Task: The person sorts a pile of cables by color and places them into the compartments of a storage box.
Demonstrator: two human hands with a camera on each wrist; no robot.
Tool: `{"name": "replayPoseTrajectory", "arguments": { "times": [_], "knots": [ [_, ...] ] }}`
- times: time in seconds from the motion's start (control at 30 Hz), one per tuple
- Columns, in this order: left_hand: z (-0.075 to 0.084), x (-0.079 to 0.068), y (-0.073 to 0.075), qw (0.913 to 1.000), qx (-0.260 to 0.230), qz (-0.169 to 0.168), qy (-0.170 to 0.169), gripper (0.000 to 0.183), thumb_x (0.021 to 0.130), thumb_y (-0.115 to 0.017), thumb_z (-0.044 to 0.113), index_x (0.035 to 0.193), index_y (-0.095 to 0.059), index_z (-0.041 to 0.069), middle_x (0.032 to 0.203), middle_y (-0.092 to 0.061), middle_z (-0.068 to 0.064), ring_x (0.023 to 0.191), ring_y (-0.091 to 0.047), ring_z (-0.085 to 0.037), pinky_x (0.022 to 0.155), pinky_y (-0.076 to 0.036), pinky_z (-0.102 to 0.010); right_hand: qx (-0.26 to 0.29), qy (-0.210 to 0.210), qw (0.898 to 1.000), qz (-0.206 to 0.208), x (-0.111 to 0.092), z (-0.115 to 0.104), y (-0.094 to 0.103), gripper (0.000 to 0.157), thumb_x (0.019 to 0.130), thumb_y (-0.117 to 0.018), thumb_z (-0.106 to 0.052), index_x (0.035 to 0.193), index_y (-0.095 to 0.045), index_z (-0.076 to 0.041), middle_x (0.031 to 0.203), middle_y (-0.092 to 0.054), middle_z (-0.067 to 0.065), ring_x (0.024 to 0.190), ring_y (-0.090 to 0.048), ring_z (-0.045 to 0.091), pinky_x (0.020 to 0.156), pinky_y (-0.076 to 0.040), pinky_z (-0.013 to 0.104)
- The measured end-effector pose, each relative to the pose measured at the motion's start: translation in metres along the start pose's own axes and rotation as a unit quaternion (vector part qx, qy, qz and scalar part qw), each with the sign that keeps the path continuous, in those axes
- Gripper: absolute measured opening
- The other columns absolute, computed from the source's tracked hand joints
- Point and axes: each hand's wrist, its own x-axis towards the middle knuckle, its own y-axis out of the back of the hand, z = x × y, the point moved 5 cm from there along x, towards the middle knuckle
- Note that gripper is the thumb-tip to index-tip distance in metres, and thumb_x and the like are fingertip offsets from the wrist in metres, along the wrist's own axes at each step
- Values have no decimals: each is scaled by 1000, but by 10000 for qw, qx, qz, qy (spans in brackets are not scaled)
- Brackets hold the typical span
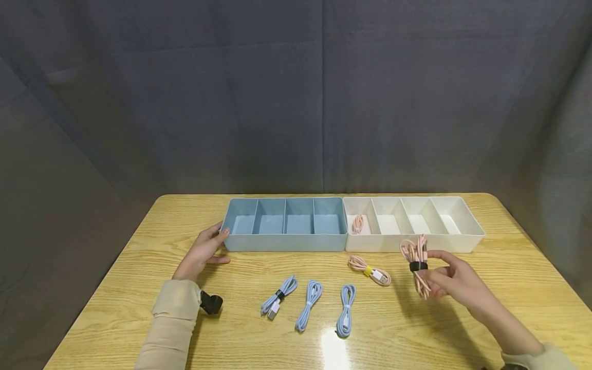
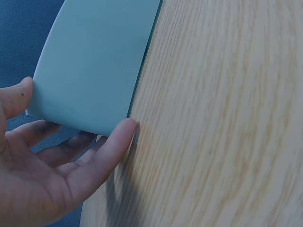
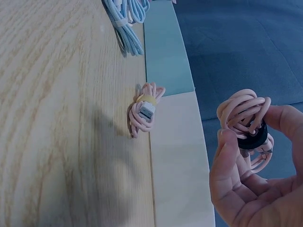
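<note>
My right hand point(image 1: 450, 280) pinches a coiled pink cable point(image 1: 418, 266) bound with a black strap, held above the table in front of the white box point(image 1: 416, 242). The same pink cable point(image 3: 244, 113) shows between thumb and finger in the right wrist view. At the left end of the blue box point(image 1: 287, 242), my left hand point(image 1: 203, 252) touches the end wall with spread fingers, the thumb near its rim point(image 2: 28, 94). A pink cable with a yellow strap point(image 1: 369, 270) lies before the white box. Another pink cable point(image 1: 357, 224) lies in that box's leftmost compartment.
Three coiled blue cables lie on the table: one with a black strap point(image 1: 279, 295), a middle one point(image 1: 308, 305) and a right one point(image 1: 346, 311). Both boxes stand end to end near the back edge of the wooden table point(image 1: 250, 344). A dark curtain point(image 1: 277, 103) hangs behind.
</note>
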Motion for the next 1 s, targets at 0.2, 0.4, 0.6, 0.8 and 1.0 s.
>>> {"name": "replayPoseTrajectory", "arguments": {
  "times": [0.2,0.4,0.6,0.8,1.0],
  "knots": [
    [3,-3,-1,9998,125,22,-133,67,95,-44,39,146,-14,6,144,-22,-23,124,-34,-41,72,-56,-39,-42,63,10000,-11,4,-6,-2,49,89,-54,-6,130,-33,10,63,-58,3,54,-56,12,54,-55,34],
    [1,-1,0,10000,59,49,19,59,99,-40,30,147,-14,9,146,-22,-20,125,-33,-40,73,-55,-42,-153,120,9998,14,10,-12,-2,48,88,-55,-6,129,-35,11,63,-58,5,54,-56,12,54,-55,34],
    [1,0,1,10000,35,-22,53,60,99,-39,30,147,-10,9,148,-16,-21,128,-27,-41,76,-54,-45,-314,179,9993,76,14,-17,0,51,88,-55,-7,130,-34,11,64,-58,7,54,-57,13,54,-55,33],
    [2,0,1,10000,51,-22,11,61,98,-40,30,147,-10,7,147,-16,-21,128,-27,-42,75,-55,-43,-366,177,9991,75,18,-20,0,51,89,-57,-10,130,-34,11,66,-59,7,55,-58,14,55,-55,32],
    [1,0,1,10000,51,33,1,60,98,-40,30,147,-13,8,145,-21,-22,125,-33,-41,75,-55,-43,-468,224,9986,142,24,-23,0,51,88,-57,-10,128,-35,12,66,-59,8,55,-57,14,54,-55,30]
  ]
}}
